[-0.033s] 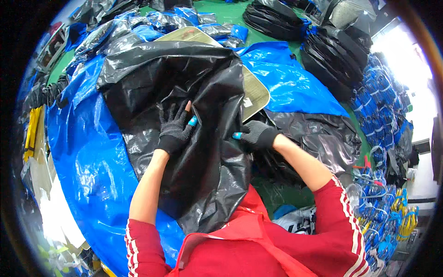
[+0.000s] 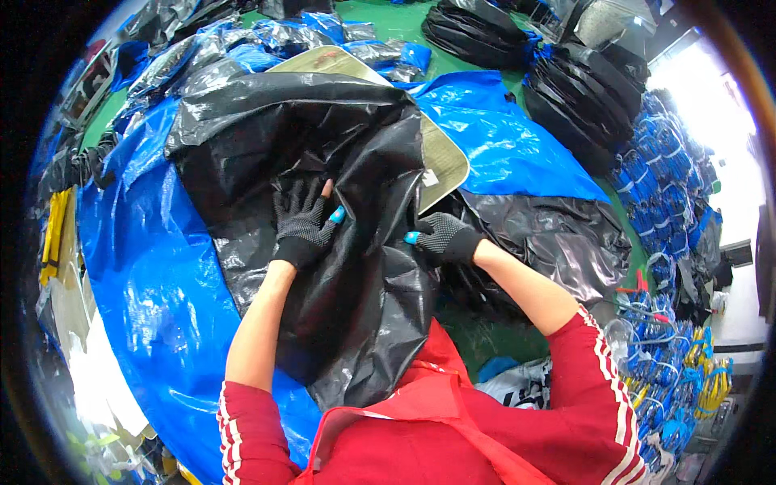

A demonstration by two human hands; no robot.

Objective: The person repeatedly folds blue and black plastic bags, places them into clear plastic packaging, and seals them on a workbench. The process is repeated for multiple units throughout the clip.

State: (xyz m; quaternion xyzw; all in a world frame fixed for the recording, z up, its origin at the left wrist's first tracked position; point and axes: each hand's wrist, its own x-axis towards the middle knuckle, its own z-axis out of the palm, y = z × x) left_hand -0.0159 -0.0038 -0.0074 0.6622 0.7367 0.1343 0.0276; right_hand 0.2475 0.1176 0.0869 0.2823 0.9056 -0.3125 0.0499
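Note:
A large black plastic sheet [image 2: 364,307], creased and glossy, spreads in front of me and hangs down to my lap. My left hand [image 2: 303,222], in a grey dotted glove with a black cuff, lies on it with fingers spread; one fingertip is bare and the thumb tip is blue. At the sheet's right edge is my right hand [image 2: 443,237], gloved alike, its blue-tipped thumb pointing left and its fingers closed on the edge, partly hidden. Beneath the sheet, a tan board [image 2: 444,166] with rounded corners sticks out at the back and right.
Blue sheeting [image 2: 153,283] drapes down on the left, and more blue sheeting [image 2: 509,137] joins crumpled black plastic [image 2: 558,242] on the right. Folded black bundles [image 2: 582,105] stand at the back right. Tied blue bundles [image 2: 667,178] are stacked along the right side.

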